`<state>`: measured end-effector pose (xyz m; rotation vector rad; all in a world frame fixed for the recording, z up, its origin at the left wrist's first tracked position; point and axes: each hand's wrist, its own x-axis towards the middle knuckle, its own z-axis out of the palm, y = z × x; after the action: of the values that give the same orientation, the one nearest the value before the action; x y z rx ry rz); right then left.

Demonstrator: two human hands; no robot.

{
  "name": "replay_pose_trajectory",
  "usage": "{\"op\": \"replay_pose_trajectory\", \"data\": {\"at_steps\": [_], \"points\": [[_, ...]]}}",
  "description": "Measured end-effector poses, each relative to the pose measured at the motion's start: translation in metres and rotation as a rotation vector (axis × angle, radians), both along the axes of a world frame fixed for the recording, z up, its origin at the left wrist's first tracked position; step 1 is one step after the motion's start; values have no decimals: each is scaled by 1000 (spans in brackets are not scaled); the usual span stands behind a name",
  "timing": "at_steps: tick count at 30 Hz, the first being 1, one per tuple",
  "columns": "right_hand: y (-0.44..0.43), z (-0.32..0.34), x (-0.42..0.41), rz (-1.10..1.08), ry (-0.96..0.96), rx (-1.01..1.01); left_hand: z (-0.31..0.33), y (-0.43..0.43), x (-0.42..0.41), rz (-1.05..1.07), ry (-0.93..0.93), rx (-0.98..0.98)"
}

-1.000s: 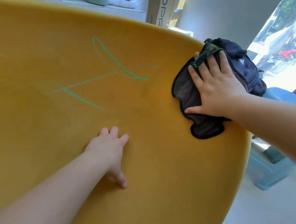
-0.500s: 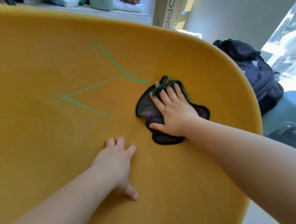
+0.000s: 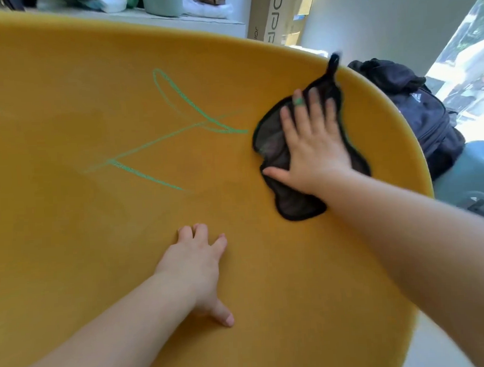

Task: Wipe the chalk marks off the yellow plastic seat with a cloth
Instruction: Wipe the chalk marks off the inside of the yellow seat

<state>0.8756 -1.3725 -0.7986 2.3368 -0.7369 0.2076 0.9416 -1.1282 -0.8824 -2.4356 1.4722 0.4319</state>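
Observation:
The yellow plastic seat [image 3: 70,248] fills most of the view. Green chalk marks [image 3: 192,110] loop and cross over its upper middle. A dark cloth [image 3: 272,134] with a black hem lies on the seat near its right rim, just right of the end of the chalk lines. My right hand [image 3: 314,146] presses flat on the cloth with straight, spread fingers; a green band shows on one finger. My left hand [image 3: 194,267] rests flat on the bare seat below the marks, fingers pointing up.
A dark backpack [image 3: 416,112] sits beyond the seat's right rim, on something pale blue [image 3: 476,176]. A cardboard box [image 3: 271,13] and a shelf with a green cup [image 3: 162,2] stand behind the seat. A bright window is at the far right.
My right hand slid the cloth left toward the chalk marks, then back right and up toward the seat's rim. My left hand stayed pressed on the seat.

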Motion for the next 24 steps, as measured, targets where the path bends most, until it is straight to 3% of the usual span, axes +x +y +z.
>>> {"op": "replay_pose_trajectory", "data": {"at_steps": [5, 8, 11, 13, 16, 18, 24], "points": [[53, -70, 6, 50, 12, 256, 2, 3, -1, 20, 29, -26], [71, -80, -17, 129, 136, 337, 3, 8, -5, 41, 46, -48], [57, -59, -68, 247, 303, 280, 2, 14, -4, 57, 69, -74], [28, -21, -92, 203, 343, 140, 1, 15, -4, 57, 78, -88], [-13, 32, -87, 56, 297, -93, 0, 15, -5, 52, 71, -100], [-16, 37, -66, -36, 233, -138, -1, 15, -3, 47, 65, -111], [40, -45, -17, -97, 57, 132, -3, 17, -2, 49, 65, -139]]}}
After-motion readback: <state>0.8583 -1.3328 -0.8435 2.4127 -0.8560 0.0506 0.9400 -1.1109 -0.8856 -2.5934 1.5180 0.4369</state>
